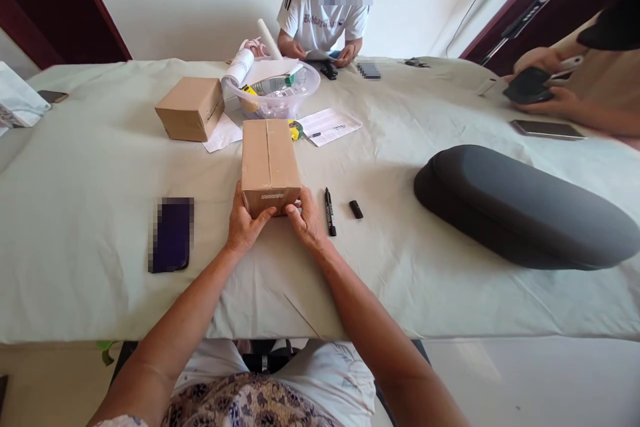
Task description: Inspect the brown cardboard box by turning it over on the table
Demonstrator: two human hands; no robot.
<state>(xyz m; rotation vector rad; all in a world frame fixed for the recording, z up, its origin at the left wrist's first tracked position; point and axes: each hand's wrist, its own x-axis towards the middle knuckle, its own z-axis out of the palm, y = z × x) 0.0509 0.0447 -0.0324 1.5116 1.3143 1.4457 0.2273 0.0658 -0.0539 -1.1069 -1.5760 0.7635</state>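
A taped cardboard box (271, 157) is gripped from both sides near the middle of the table, its near face showing a row of white print. My left hand (246, 222) wraps the near left corner, thumb along the lower front edge. On the opposite corner my right hand (306, 217) is closed too, its thumb pointing inward. The fingers behind the box sides are partly hidden. Just right of my right hand lies an uncapped black marker (329, 212), with its black cap (355, 209) beside it.
A second cardboard box (190, 109) stands behind to the left, by a plastic basin (305, 95) of bottles and rolls. A printed sheet (333, 127) lies near it. A phone (173, 235) is left; a long dark case (525, 207) is right. Two other people are at the table.
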